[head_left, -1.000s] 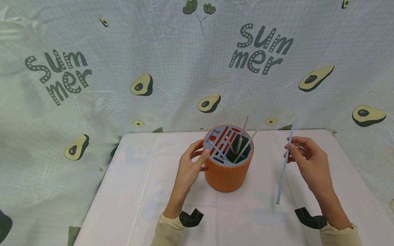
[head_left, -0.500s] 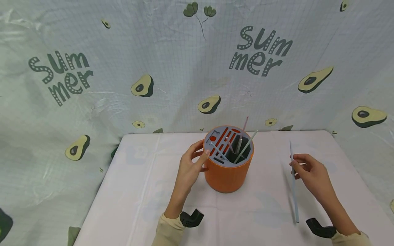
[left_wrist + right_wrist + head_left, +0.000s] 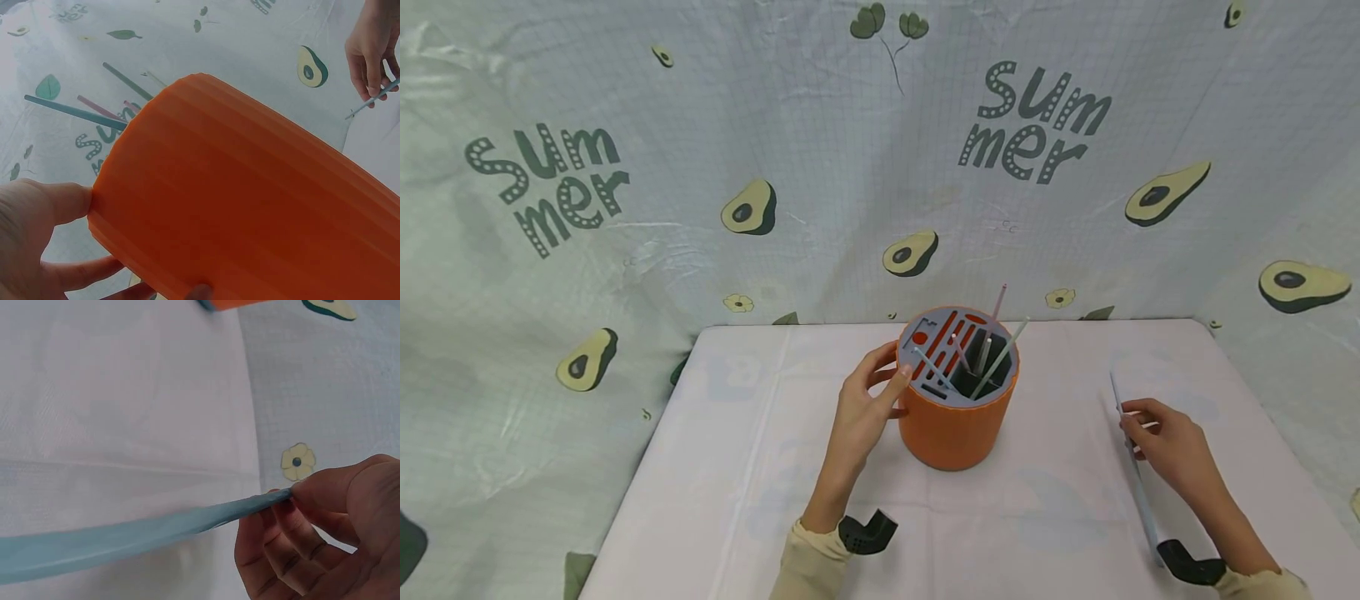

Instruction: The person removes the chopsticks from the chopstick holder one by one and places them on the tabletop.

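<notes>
My left hand (image 3: 868,404) grips the left side of an orange round knife block (image 3: 955,437), its thumb at the rim. The block stands upright on the table, its grey top (image 3: 955,398) cut with slots and holes. Several thin straws stick up from the dark opening on the right of that top, among them a pink straw (image 3: 997,302), a pale green straw (image 3: 1003,354) and a blue straw (image 3: 75,112). Off to the right, my right hand (image 3: 1172,442) pinches a long pale blue straw (image 3: 150,534) between thumb and fingers. It slants low over the table.
A white-covered table (image 3: 775,467) spreads under both hands. Behind it hangs a pale sheet (image 3: 820,125) printed with avocados and lettering, close to the table's back edge. A black wrist mount (image 3: 1187,567) overlaps the straw's near end in the head view.
My right hand has moved right and down toward the table with the blue straw, whose near end has swung to the right. The left hand and the knife block stay put.
</notes>
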Demonstrator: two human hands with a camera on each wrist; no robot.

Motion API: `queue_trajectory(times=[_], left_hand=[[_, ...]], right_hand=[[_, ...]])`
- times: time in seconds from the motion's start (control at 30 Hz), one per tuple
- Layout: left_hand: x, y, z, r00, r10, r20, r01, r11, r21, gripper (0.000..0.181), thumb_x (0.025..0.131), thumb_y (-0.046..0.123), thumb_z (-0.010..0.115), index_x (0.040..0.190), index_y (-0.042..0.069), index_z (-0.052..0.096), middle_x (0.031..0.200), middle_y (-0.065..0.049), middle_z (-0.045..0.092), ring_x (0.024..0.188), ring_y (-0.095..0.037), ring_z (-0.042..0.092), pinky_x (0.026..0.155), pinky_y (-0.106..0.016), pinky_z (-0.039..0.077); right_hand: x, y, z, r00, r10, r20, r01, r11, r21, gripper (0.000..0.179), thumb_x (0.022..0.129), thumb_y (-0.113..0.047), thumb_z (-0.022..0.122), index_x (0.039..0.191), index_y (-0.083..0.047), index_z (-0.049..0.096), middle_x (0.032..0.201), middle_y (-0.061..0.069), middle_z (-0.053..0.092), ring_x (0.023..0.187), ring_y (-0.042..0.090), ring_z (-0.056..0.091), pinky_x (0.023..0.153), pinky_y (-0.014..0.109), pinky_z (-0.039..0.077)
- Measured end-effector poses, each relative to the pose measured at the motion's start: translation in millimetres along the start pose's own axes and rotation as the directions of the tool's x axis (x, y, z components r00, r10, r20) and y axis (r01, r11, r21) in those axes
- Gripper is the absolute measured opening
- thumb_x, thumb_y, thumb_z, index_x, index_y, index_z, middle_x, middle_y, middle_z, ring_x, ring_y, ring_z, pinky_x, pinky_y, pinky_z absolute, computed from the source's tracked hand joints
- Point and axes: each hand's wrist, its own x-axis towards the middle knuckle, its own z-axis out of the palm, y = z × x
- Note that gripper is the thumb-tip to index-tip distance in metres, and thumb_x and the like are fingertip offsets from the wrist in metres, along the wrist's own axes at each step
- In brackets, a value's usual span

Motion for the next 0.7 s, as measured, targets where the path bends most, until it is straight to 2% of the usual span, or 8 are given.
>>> queue_trajectory(times=[0.23, 0.47, 0.57, 0.7], left_hand=[[-0.3, -1.0, -0.2, 1.000, 0.002, 0.000, -0.002, 1.000, -0.003, 0.050, 0.100, 0.032, 0.071, 0.148, 0.025, 0.058, 0.148, -0.005, 0.059, 0.126, -0.030, 0.060, 0.076, -0.046, 0.066], [-0.5, 0.0, -0.3, 1.000, -0.005, -0.002, 0.005, 1.000, -0.006, 0.050, 0.100, 0.033, 0.071, 0.148, 0.025, 0.058, 0.147, -0.004, 0.059, 0.125, -0.029, 0.060, 0.075, -0.044, 0.066], [-0.5, 0.4, -0.2, 1.000, -0.006, -0.005, 0.006, 1.000, -0.004, 0.050, 0.100, 0.033, 0.071, 0.147, 0.025, 0.058, 0.147, -0.004, 0.059, 0.125, -0.028, 0.060, 0.074, -0.043, 0.066], [0.1, 0.7, 0.1, 1.000, -0.005, -0.008, 0.005, 1.000, 0.001, 0.050, 0.100, 0.032, 0.071, 0.148, 0.025, 0.058, 0.147, -0.004, 0.060, 0.125, -0.028, 0.060, 0.074, -0.042, 0.066]], right_hand=[[5.1, 9.4, 4.7, 0.997, 0.057, 0.053, -0.054, 0.997, -0.062, 0.034, 0.103, -0.012, 0.056, 0.128, 0.011, 0.061, 0.103, 0.029, 0.070, 0.072, 0.018, 0.066, 0.055, 0.028, 0.053], [6.2, 11.0, 11.8, 0.997, 0.067, 0.039, -0.058, 0.979, -0.195, 0.032, 0.101, -0.012, 0.056, 0.121, 0.011, 0.066, 0.107, 0.032, 0.069, 0.070, 0.021, 0.060, 0.055, 0.030, 0.045], [6.0, 9.9, 13.7, 0.995, 0.094, 0.036, -0.084, 0.976, -0.202, 0.031, 0.099, -0.010, 0.054, 0.119, 0.011, 0.066, 0.105, 0.031, 0.068, 0.072, 0.024, 0.058, 0.055, 0.030, 0.043], [5.7, 10.4, 15.7, 0.996, 0.092, 0.023, -0.085, 0.976, -0.201, 0.030, 0.097, -0.008, 0.052, 0.117, 0.009, 0.066, 0.100, 0.029, 0.069, 0.071, 0.024, 0.057, 0.055, 0.031, 0.042]])
